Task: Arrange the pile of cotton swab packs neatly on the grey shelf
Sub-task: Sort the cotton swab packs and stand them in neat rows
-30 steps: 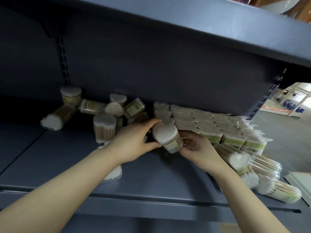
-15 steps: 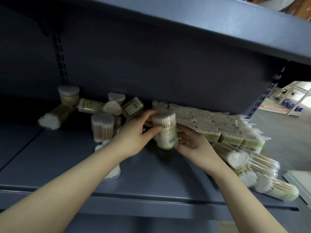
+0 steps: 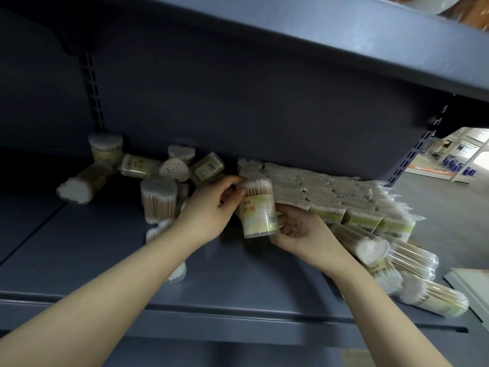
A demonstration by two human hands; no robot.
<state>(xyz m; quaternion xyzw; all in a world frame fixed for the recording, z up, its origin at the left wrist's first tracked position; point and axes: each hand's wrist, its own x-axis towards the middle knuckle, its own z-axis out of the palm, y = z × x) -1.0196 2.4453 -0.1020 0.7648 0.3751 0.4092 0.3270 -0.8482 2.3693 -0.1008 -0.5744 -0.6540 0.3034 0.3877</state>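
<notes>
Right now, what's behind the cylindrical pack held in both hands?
Behind the held pack, a row of flat bagged swab packs lies against the shelf's back panel. The left hand and right hand cover what lies directly behind and below it.

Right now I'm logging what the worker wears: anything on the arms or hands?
Nothing shows. The left hand and right hand are bare: no gloves, rings, watch or wristband. Both forearms are uncovered as far as the picture's lower edge, with no sleeve in view.
</notes>
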